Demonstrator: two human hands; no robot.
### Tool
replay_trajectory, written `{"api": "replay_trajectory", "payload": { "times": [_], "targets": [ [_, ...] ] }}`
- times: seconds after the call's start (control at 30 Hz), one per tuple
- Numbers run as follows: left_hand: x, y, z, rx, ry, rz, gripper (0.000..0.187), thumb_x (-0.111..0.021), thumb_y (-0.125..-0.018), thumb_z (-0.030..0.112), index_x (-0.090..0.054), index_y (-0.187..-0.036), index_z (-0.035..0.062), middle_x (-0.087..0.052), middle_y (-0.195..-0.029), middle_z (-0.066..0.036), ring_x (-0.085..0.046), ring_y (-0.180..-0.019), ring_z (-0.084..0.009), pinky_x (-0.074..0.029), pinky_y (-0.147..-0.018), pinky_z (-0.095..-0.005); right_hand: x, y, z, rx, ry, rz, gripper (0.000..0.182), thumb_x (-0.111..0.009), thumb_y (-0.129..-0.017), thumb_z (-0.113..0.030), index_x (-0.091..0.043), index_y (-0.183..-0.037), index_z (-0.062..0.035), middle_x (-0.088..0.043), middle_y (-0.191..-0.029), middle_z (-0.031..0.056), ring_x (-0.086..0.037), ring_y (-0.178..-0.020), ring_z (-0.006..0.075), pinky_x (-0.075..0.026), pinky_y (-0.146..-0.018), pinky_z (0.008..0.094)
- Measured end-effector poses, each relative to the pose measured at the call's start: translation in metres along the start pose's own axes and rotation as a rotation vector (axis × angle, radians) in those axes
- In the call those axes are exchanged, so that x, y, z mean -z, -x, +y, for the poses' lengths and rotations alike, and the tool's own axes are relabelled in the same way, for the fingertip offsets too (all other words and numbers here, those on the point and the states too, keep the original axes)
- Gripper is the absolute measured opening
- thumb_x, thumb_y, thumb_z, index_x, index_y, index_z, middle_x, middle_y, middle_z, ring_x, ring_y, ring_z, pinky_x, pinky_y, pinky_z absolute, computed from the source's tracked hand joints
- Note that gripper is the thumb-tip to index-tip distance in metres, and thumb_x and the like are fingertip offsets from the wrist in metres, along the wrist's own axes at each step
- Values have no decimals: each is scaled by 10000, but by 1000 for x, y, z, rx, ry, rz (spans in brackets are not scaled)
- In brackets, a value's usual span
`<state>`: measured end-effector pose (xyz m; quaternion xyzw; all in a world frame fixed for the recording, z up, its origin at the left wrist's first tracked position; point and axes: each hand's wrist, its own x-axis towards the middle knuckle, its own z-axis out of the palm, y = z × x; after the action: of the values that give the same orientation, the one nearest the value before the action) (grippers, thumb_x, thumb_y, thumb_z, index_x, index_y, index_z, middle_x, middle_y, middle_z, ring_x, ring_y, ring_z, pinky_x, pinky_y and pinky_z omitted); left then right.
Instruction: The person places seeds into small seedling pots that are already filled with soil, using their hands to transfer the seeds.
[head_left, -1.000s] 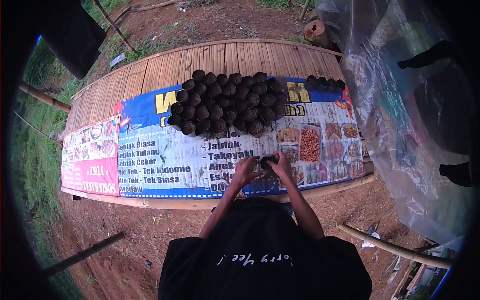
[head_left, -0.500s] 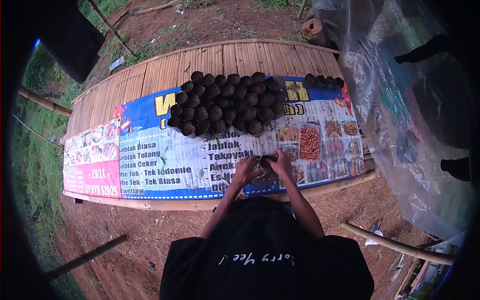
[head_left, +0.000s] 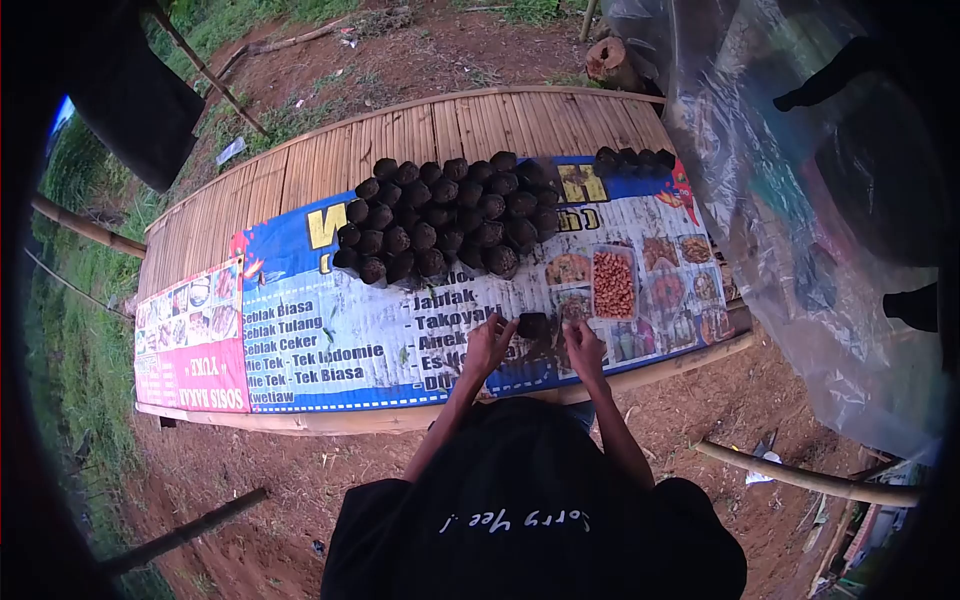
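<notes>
A small black pot [head_left: 533,325] stands on the printed banner [head_left: 370,300] between my two hands. My left hand [head_left: 488,343] is at the pot's left side, fingertips touching or very near its rim. To the right of the pot is my right hand [head_left: 584,346], apart from it, with its fingers pinched together; what they hold, if anything, is too small to make out. A clear tray of reddish-brown seeds [head_left: 613,284] lies just beyond my right hand. Several dark, soil-filled pots [head_left: 440,215] form a packed group farther back.
A short row of dark pots [head_left: 635,160] stands at the banner's back right. The banner covers part of a bamboo table [head_left: 400,125]. Clear plastic sheeting [head_left: 780,250] hangs along the right side, and a bamboo pole [head_left: 810,475] juts in at the lower right.
The small pot, earlier between both hands, now stands on the banner. My right hand has moved right, away from it. The view has shifted slightly.
</notes>
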<state>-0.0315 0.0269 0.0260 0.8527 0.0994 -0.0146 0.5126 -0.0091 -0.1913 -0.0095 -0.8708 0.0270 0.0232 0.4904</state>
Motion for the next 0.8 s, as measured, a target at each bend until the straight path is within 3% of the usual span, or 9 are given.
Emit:
{"api": "replay_trajectory", "payload": {
  "times": [0.1, 0.13, 0.27, 0.33, 0.5, 0.63, 0.8],
  "targets": [
    [4, 2, 10, -25, -34, -20, 382, -642, -877, 345, -608, -886, -35, -673, -769, -207, -671, -719, -359, -514, -660, -432, -3, 1, -28, 57, 107, -53, 354, -601, -916, -374, -554, -839, -32, -585, -611, 103, -598, -554, 217, -460, -541, 355],
    [1, 0, 6, -33, -40, -24, 382, -642, -877, 345, -608, -886, -35, -673, -769, -207, -671, -719, -359, -514, -660, -432, 2, 2, -52, 4, 169, -147, 374, -589, -908, -391, -558, -863, -21, -616, -706, 172, -627, -697, 373, -474, -606, 443],
    [-8, -3, -1, -36, -79, -55, 310, -638, -868, 290, -616, -871, -19, -672, -779, -213, -664, -729, -381, -513, -673, -451, -24, -5, -39, 251, 297, -123, 336, -573, -915, -338, -558, -858, -6, -615, -715, 188, -616, -701, 400, -478, -623, 467],
    [-9, -6, -4, -58, -77, -43, 273, -633, -864, 258, -619, -871, -15, -670, -784, -219, -659, -737, -394, -511, -676, -457, -32, -6, -38, 397, 271, 63, 264, -553, -909, -259, -571, -856, -1, -611, -725, 206, -605, -689, 414, -482, -637, 482],
    [-1, -4, 10, -229, -142, 72, 148, -591, -835, 139, -596, -833, -9, -632, -767, -237, -624, -736, -430, -487, -671, -486, -20, 2, -56, 272, 244, -41, 204, -532, -893, -180, -583, -834, 8, -608, -750, 239, -608, -706, 422, -475, -630, 485],
    [4, 0, 13, -259, -104, 115, 128, -586, -829, 114, -566, -799, -9, -617, -758, -231, -614, -725, -425, -471, -666, -506, -33, 22, -51, 168, 135, -47, 236, -556, -877, -160, -542, -722, 18, -566, -626, 241, -604, -628, 415, -428, -537, 452],
    [3, 2, 12, -259, -183, 75, 108, -569, -828, 78, -534, -783, -14, -612, -762, -246, -604, -717, -434, -465, -651, -511, -40, 29, -46, 174, 93, -18, 247, -562, -878, -174, -540, -715, 10, -578, -621, 224, -619, -626, 393, -434, -534, 449]
  ]
}}
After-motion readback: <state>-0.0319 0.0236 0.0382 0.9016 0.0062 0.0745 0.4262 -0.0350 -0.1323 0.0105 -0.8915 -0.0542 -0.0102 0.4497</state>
